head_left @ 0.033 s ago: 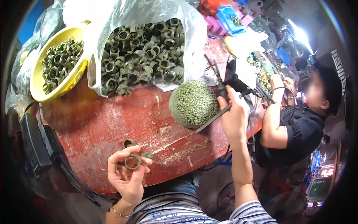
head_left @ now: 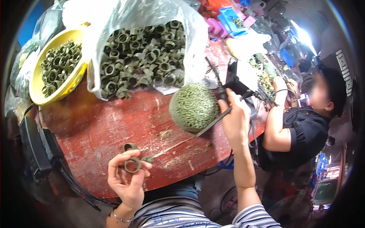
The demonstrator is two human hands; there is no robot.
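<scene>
A dark green ring (head_left: 132, 172) is pinched between the thumb and fingers of my left hand (head_left: 127, 184), low over the near edge of the table. Just beyond the fingertips lie two more green pieces: a ring (head_left: 130, 145) and a smaller bit (head_left: 147, 159). My right hand (head_left: 237, 121) is closed round a dark-handled, pen-like tool (head_left: 221, 92) whose thin end points up and away. Left of that hand sits a round green mound with a rough, bristly surface (head_left: 197, 106). A dark flat bar (head_left: 213, 122) slants between the mound and my right hand.
The worn red table (head_left: 110, 121) bears a clear plastic bag (head_left: 94, 72) full of green rings and a yellow basin (head_left: 36, 81) of more rings. Black boxes with cables (head_left: 34, 148) line the left edge. On the right, a co-worker (head_left: 294, 140) sits with both hands over small parts.
The whole view has shifted very slightly. Both hands keep their hold and position.
</scene>
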